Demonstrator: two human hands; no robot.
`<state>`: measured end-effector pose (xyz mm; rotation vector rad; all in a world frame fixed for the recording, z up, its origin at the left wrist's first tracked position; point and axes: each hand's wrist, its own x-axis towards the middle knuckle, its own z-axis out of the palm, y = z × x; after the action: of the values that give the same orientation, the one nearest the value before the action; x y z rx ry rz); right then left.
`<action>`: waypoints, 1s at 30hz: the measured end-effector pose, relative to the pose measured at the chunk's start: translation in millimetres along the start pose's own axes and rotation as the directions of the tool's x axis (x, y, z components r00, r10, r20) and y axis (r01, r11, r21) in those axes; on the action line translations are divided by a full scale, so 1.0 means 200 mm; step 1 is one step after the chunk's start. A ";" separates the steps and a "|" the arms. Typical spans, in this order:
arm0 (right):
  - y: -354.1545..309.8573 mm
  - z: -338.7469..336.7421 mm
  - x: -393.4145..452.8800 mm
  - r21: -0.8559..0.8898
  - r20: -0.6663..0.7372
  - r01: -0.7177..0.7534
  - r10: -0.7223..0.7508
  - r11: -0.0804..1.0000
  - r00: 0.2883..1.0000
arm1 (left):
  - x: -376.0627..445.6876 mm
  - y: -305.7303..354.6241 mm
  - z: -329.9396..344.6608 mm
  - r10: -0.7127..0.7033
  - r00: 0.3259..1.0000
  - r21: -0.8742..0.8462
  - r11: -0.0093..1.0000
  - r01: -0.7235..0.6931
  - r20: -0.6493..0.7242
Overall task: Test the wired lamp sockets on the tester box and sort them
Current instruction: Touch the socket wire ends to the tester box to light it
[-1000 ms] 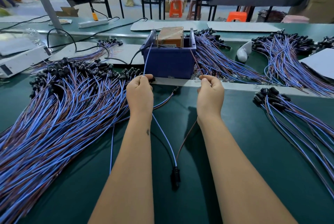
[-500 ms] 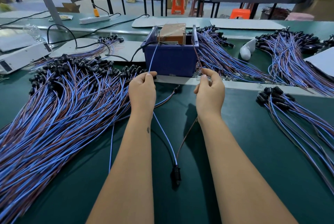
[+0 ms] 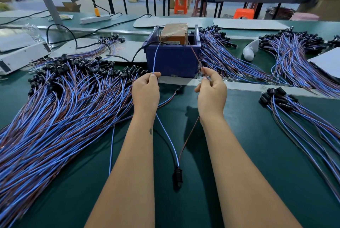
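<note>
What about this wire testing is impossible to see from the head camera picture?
- Wire tips: the blue bin's wall hides where the blue wire and brown wire meet the tester box.
- Label on the tester box: too small to read.
- Big wire pile: cut off by the left edge.
- Far benches: blurred.

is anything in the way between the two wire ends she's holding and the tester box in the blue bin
Nothing visible blocks them. The left hand pinches the blue wire and the right hand pinches the brown wire; both run straight up over the front wall of the blue bin to the tester box.
</note>
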<state>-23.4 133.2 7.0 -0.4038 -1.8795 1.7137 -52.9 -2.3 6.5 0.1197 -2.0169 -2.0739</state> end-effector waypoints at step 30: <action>0.02 0.01 0.02 -0.090 -0.068 -0.076 0.070 0.993 0.995 | -0.02 0.00 0.01 0.014 0.999 0.001 1.000 -0.014 0.038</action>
<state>-27.5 134.1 4.6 -0.5636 -1.9235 1.6446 -50.1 -0.4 5.6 0.0673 -2.0353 -2.0815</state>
